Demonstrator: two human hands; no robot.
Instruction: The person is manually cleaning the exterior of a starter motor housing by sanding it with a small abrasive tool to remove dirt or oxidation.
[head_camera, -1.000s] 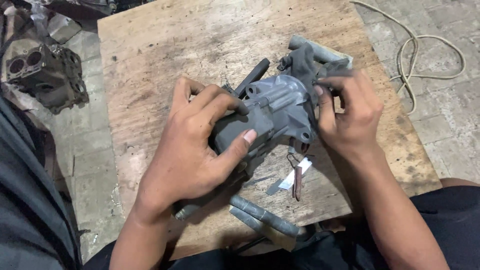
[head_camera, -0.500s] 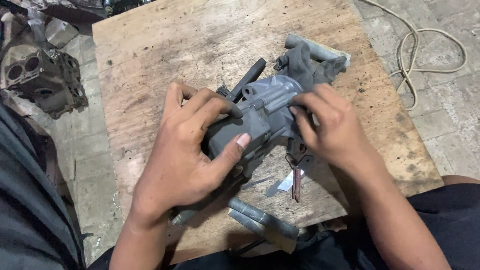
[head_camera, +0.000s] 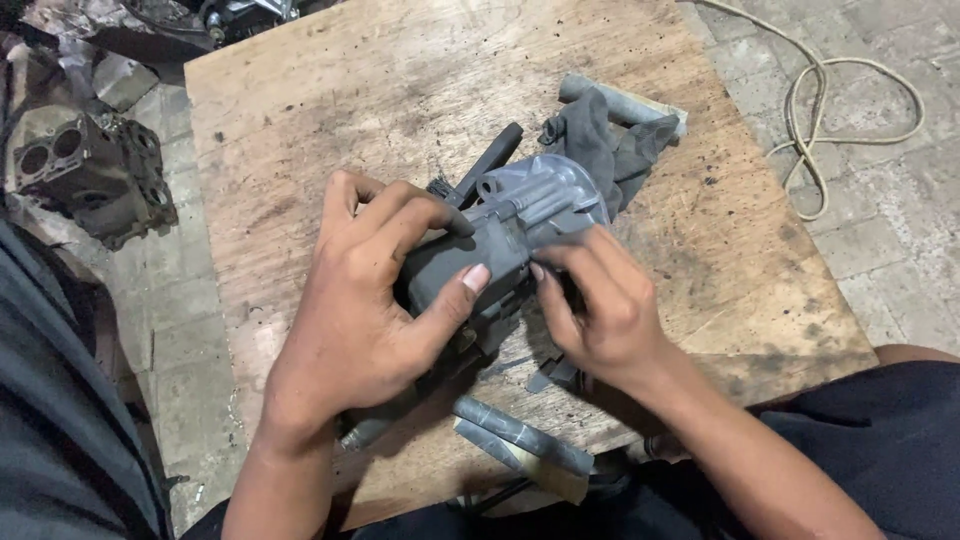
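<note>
A grey cast-metal engine part (head_camera: 520, 225), roughly cylindrical with a round cap and ribbed fittings, lies on a worn plywood board (head_camera: 400, 90). My left hand (head_camera: 365, 310) wraps around its near end, thumb pressed on its side. My right hand (head_camera: 600, 310) rests its fingertips against the part's lower right side, covering what is under them. A black brush handle (head_camera: 490, 160) sticks out behind the part. A grey rag (head_camera: 600, 140) lies bunched just beyond it.
A grey tube (head_camera: 520, 435) and a flat strip lie at the board's near edge. A dirty cylinder head (head_camera: 85, 175) sits on the tiled floor at left. A pale rope (head_camera: 850, 100) loops on the floor at right. My dark-clothed knee (head_camera: 880, 440) is at lower right.
My right hand has slid from the part's far right end down to its near side. The left hand keeps its grip. The camera view has shifted slightly.
</note>
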